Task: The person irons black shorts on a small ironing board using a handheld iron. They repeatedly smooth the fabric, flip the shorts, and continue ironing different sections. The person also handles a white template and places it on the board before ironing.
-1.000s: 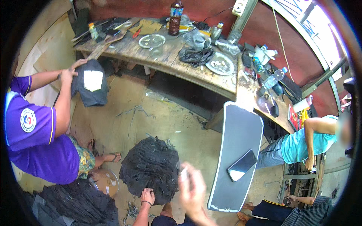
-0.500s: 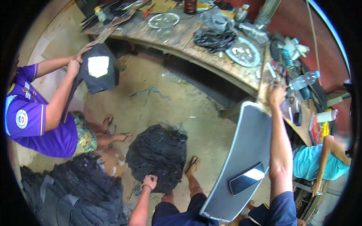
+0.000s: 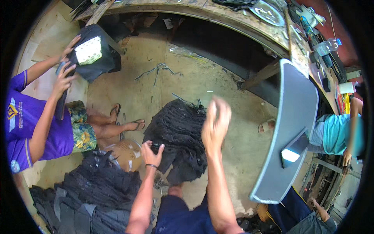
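My left hand (image 3: 152, 153), with a dark band on its wrist, rests at the left edge of a heap of black fabric pieces (image 3: 179, 132) on the floor. Its fingers are curled around a small dark object that I cannot make out. My right hand (image 3: 215, 125) hangs blurred in the air over the right side of the heap. Its fingers are loosely together, and I cannot tell whether it holds anything. My knees in dark blue shorts (image 3: 183, 214) show below the heap.
At left, a person in a purple shirt (image 3: 23, 124) holds up a black piece with a white patch (image 3: 91, 52). A grey board (image 3: 290, 117) with a phone (image 3: 295, 150) stands at right beside a person in teal (image 3: 335, 132). A cluttered workbench (image 3: 233, 21) runs along the top, and more black pieces (image 3: 93, 195) lie lower left.
My right hand has come back from the workbench at upper right to just above the heap. The view has tilted further down. My left hand stays at the heap's edge.
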### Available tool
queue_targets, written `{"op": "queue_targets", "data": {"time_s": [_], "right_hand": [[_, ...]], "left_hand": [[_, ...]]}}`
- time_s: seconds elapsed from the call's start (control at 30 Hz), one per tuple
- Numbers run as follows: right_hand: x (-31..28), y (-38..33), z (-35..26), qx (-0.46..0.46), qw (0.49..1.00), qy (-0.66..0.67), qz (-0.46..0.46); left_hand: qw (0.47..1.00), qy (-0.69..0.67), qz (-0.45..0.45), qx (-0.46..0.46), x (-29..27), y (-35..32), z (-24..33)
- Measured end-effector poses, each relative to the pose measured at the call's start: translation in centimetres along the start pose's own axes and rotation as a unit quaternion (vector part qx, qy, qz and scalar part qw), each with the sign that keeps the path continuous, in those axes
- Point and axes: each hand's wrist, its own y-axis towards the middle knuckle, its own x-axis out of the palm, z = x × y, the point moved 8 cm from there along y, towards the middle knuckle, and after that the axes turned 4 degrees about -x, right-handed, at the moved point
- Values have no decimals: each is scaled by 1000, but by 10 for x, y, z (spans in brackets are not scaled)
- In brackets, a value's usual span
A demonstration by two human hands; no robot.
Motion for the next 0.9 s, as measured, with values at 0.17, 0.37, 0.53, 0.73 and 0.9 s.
{"op": "queue_targets", "data": {"time_s": [0.17, 0.37, 0.53, 0.73, 0.9], "right_hand": [[-27, -244, 301, 458, 889, 5, 4], [-3, -391, 439, 649, 721, 226, -93], [-44, -374, 439, 612, 772, 173, -8], [-81, -238, 446, 508, 851, 107, 72], [-142, -189, 430, 458, 881, 11, 121]], "left_hand": [[982, -136, -33, -129, 30, 100, -134], [847, -367, -291, -253, 169, 90, -189], [678, -594, -281, -328, 219, 46, -180], [928, -217, -293, -73, 259, 75, -112], [973, -89, -187, -97, 186, 108, -7]]}}
